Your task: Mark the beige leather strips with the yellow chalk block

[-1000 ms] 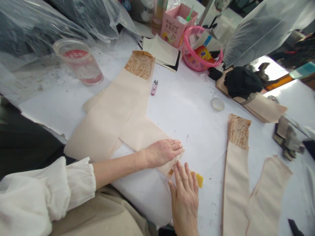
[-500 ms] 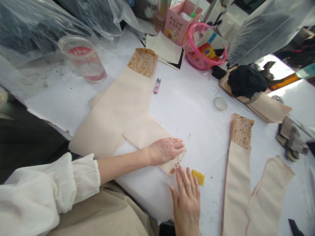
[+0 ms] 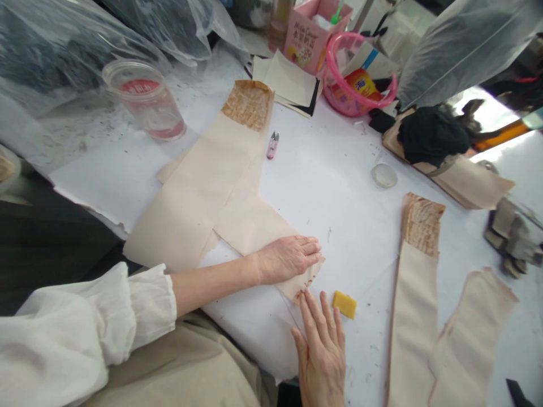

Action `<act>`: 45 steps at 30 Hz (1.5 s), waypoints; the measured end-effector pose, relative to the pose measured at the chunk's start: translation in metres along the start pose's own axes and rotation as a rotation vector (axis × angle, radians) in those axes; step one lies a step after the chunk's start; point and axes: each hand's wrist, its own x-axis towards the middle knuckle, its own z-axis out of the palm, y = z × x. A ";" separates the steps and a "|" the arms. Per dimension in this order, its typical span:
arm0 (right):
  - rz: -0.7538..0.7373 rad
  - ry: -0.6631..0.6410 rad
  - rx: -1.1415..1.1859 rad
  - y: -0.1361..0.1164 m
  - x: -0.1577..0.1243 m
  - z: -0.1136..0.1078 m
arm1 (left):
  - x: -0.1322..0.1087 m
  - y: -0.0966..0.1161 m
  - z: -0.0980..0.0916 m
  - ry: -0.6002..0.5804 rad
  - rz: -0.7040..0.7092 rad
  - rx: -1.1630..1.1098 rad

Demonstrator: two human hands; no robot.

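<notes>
My left hand [image 3: 291, 259] lies flat across the narrow end of a pale beige fabric piece [image 3: 250, 217], pressing it to the white-covered table. Just below, my right hand [image 3: 321, 339] has its fingers stretched out, the tips touching the brown-marked edge of that same end. Neither hand grips anything. Beside the right fingers, apart from them, is a small yellow block [image 3: 344, 304]. Another long beige piece [image 3: 186, 186] with a brown crinkled patch [image 3: 249, 104] at its far end overlaps the first piece on the left. Pink-handled thread snips [image 3: 272, 146] lie near that patch.
On the right are more beige pieces [image 3: 413, 316] and a dark cloth bundle [image 3: 432, 135]. A clear plastic cup [image 3: 146, 102] stands at the back left. Farther back sit a pink basket [image 3: 339, 93], a pink box [image 3: 307, 39] and a small clear disc [image 3: 384, 176].
My right fingertips have slid slightly left along the brown-marked edge, widening the gap to the yellow block. My left hand stays pressed on the fabric. The whole view has shifted a little.
</notes>
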 end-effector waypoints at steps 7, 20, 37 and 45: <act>0.008 0.010 -0.056 -0.009 -0.002 0.016 | -0.001 0.000 0.000 -0.010 0.003 -0.030; -0.046 0.006 -0.051 -0.005 0.005 0.014 | 0.000 0.000 -0.004 -0.055 -0.002 -0.010; -0.062 0.003 -0.016 -0.004 0.002 0.008 | 0.000 -0.001 -0.001 0.021 0.023 0.001; -0.036 -0.021 -0.084 -0.004 -0.026 -0.006 | 0.000 -0.001 -0.001 0.003 0.012 -0.026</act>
